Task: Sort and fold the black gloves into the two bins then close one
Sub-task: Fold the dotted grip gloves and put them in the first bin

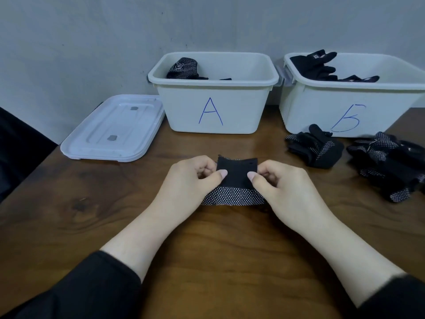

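Note:
A black glove (235, 178) with white grip dots lies folded on the wooden table in front of me. My left hand (192, 178) pinches its left edge and my right hand (279, 180) pinches its right edge, thumbs on top. The white bin marked A (216, 107) stands behind, holding a folded dotted glove (184, 68). To the right, the bin marked B (345, 104) holds black gloves (318, 65). Loose gloves lie on the table in front of bin B: one (316, 149) nearer, and a pile (388, 164) at the far right.
A white lid (112, 130) lies flat on the table left of bin A. A grey wall runs behind the bins. A dark object (16, 146) stands at the table's left edge. Bare wood spreads in front of my forearms.

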The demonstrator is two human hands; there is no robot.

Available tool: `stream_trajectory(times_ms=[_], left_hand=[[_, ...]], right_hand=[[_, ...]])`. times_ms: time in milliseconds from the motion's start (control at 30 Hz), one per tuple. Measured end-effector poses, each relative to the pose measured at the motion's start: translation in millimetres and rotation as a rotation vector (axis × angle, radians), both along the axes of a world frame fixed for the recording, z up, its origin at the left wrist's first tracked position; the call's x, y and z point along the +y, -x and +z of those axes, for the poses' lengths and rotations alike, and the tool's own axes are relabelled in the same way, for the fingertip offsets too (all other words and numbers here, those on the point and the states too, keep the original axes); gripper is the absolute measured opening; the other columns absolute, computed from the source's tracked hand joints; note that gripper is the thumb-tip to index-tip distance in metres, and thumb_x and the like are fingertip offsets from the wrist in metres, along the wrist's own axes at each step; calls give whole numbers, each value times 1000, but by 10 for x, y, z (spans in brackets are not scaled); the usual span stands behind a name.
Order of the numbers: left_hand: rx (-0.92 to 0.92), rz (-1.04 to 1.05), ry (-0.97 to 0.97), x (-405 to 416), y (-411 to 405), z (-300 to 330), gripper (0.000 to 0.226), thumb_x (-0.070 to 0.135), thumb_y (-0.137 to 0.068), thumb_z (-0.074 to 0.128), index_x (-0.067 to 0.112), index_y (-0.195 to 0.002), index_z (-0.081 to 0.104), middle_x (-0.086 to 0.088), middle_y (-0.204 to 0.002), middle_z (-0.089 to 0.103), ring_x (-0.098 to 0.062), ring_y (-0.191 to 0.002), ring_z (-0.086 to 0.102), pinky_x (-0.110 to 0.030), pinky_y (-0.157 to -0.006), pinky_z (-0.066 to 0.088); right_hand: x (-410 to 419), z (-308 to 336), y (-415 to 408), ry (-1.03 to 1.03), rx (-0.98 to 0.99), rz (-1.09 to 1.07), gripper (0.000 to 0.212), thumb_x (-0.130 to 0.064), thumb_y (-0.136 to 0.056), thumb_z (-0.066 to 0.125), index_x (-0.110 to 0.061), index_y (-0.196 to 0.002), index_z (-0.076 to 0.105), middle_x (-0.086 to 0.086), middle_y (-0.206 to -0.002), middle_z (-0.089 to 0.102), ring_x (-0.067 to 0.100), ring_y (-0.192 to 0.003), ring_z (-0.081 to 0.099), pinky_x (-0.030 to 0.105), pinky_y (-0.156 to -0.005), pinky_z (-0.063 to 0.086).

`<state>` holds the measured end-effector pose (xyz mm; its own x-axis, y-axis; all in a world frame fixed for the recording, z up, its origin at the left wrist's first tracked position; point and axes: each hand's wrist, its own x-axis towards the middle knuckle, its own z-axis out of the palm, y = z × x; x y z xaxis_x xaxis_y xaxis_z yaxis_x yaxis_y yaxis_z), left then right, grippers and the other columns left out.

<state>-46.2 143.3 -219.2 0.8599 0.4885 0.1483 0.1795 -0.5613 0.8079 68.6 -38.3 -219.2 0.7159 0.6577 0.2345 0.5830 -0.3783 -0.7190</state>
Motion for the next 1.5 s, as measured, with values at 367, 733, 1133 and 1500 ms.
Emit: stream_trajectory(times_ms=[367, 733, 1133, 1500], left_hand=[[32, 67, -393, 172, -189, -65, 16, 32, -87, 75, 28, -97, 62, 10, -96, 56, -12, -91, 55, -38, -85, 48], [533, -515, -583, 187, 11, 1, 75, 59, -100, 39, 35, -161, 4, 28, -161, -16, 19, -140, -24, -33, -125, -10], [137, -261, -352, 165, 64, 79, 17, 44, -97, 58, 38, -109, 69, 22, -97, 68, 1, -98, 57, -15, -87, 41], [-42, -61, -362, 253, -319, -169, 13, 27, -92, 71, 31, -104, 74, 15, -109, 62, -5, -105, 56, -31, -97, 43]], right_hand=[[266, -148, -244, 53, -345, 19, 10, -33, -90, 68, -25, -91, 65, -12, -93, 57, 11, -84, 52, 46, -80, 50], [-31, -109, -482, 318, -126, 541, 59, -52, -90, 64, -39, -145, 49, -35, -152, 36, -18, -144, 16, 25, -125, 4], [-29, -29, -362, 102, -14, 375, 22, -51, -95, 53, -47, -111, 68, -11, -98, 72, 6, -91, 64, 30, -84, 48], [293, -225, -467, 31, -246, 132, 16, -18, -93, 70, -25, -104, 77, -16, -105, 61, 9, -98, 54, 20, -90, 43]])
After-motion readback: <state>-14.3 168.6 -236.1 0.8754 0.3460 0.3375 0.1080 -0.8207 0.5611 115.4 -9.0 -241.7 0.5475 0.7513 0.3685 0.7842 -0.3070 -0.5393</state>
